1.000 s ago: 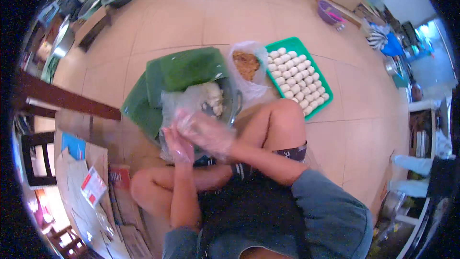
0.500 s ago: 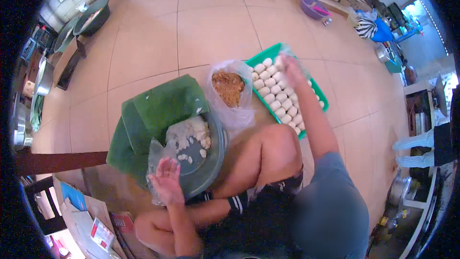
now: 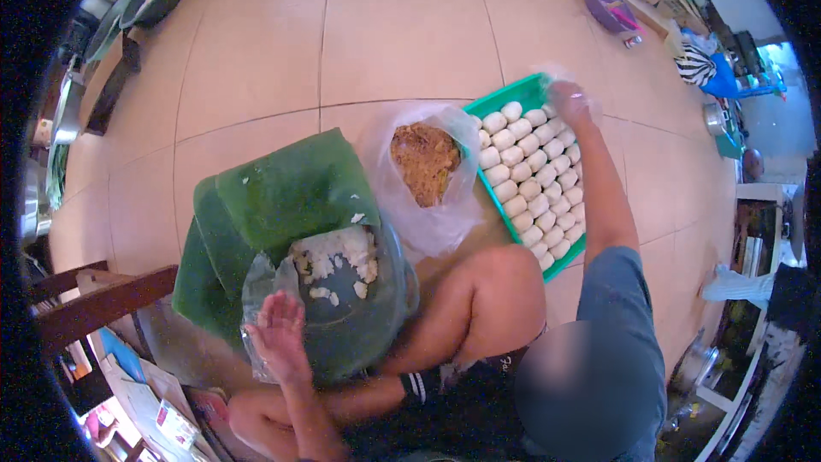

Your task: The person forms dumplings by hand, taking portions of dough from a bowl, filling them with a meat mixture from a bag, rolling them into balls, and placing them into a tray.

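My left hand [image 3: 278,338], in a loose clear plastic glove, is held palm up with its fingers apart and nothing in it. It is at the left edge of a dark basin [image 3: 409,287] that holds sticky white rice [image 3: 338,252], part of it in loose clumps. To the right, my gloved right hand [image 3: 569,103] reaches to the far right corner of a green tray [image 3: 505,96]. Rows of short white rice rolls [image 3: 530,173] fill the tray. The fingers of that hand are hidden, so whether they hold a roll does not show.
Large green leaves [image 3: 291,180] lie over the basin's far left side. Between basin and tray stands a clear plastic bag [image 3: 469,192] of brown shredded filling [image 3: 425,162]. My bent leg [image 3: 479,299] is close to both. A purple basin [image 3: 603,4] sits farther off on the tiled floor.
My right hand has gone from above the tray's far part to its far right corner. The left hand stays open by the basin. The whole view has shifted slightly.
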Demonstrator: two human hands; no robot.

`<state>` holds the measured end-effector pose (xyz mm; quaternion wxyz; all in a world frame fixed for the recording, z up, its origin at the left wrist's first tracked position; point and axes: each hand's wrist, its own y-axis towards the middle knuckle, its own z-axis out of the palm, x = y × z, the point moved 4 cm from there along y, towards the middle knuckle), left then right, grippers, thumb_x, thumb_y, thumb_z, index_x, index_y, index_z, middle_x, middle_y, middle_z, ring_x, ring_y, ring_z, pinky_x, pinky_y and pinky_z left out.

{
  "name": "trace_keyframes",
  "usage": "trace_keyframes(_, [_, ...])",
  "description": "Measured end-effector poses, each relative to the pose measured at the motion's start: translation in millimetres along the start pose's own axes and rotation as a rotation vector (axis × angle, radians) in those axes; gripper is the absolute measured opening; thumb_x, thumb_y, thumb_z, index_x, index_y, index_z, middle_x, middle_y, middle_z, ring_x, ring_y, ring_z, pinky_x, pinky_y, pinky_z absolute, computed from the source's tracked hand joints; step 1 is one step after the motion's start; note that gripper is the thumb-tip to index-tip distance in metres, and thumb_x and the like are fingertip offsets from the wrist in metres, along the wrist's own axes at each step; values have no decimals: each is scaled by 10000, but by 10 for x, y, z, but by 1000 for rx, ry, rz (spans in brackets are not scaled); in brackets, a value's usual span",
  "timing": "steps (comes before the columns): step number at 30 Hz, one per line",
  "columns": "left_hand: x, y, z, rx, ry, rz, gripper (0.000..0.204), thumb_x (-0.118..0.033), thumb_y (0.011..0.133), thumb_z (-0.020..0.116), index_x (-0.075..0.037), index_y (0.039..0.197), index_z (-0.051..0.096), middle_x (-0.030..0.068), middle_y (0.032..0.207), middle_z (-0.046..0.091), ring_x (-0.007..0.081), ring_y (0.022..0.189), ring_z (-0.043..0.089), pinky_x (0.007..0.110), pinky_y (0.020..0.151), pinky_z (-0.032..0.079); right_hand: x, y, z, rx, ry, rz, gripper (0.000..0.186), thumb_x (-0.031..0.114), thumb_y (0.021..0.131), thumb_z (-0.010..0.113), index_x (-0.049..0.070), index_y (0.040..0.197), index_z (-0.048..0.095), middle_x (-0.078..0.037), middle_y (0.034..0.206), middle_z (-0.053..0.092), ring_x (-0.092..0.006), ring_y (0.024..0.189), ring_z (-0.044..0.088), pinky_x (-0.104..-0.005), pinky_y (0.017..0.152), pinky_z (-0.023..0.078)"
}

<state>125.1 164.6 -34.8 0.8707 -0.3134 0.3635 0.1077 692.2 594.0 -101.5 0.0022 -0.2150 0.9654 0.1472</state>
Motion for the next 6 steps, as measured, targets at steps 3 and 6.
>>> trace_keyframes(3, [12,17,121,34,62,39,578,-490,922,282,-15,1201,456,159,1231,485,312,1135,465,442,971,355,-148,-63,40,389,-380,-27,341,321,850,414,75,962,622,-188,1008,603,-330,884,588,-428,858,428])
trace_keyframes(6, [-187,-70,38,70,8,88,581,-493,919,287,-17,1212,446,165,1251,471,317,1139,461,450,981,341,534,201,177,756,-390,12,375,348,867,396,87,1028,612,-201,1063,581,-289,1004,550,-420,920,396])
